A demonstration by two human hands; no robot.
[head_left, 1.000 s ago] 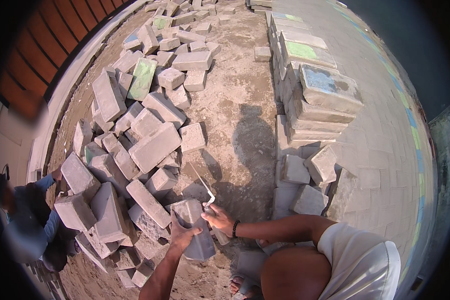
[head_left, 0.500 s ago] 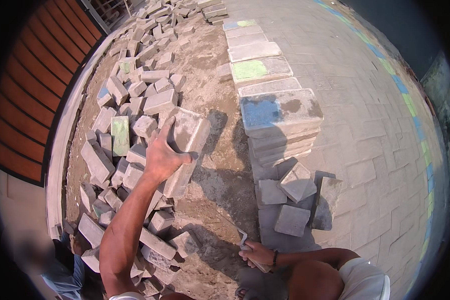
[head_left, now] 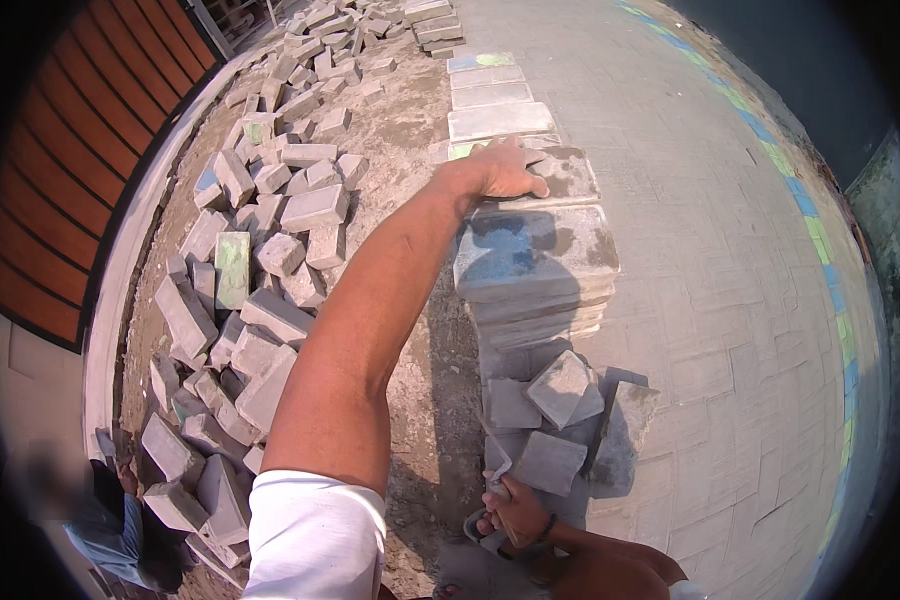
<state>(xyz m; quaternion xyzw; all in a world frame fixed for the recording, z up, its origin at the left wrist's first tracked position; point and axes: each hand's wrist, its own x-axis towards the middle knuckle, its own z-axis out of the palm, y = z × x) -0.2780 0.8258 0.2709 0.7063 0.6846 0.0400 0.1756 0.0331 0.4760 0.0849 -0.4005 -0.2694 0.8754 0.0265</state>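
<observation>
My left arm stretches forward to the row of stacked pavers. My left hand (head_left: 502, 172) grips a grey paver (head_left: 568, 165) with dark patches, which rests on the stack behind a blue-stained paver (head_left: 535, 250). My right hand (head_left: 510, 510) is low near my body, closed round a trowel (head_left: 502, 462), whose thin blade points up beside a small group of loose pavers (head_left: 558, 450) at the foot of the stack.
Broken heaps of pavers (head_left: 215, 360) lie left of a bare sandy strip (head_left: 420, 420). A paved surface (head_left: 710, 330) with blue and green edging runs along the right. A slatted wooden gate (head_left: 80, 170) is at upper left; a co-worker (head_left: 110, 530) crouches at lower left.
My left hand has carried the paver forward and right from the heap area onto the stack. My right hand stays low with the trowel. The co-worker remains at lower left.
</observation>
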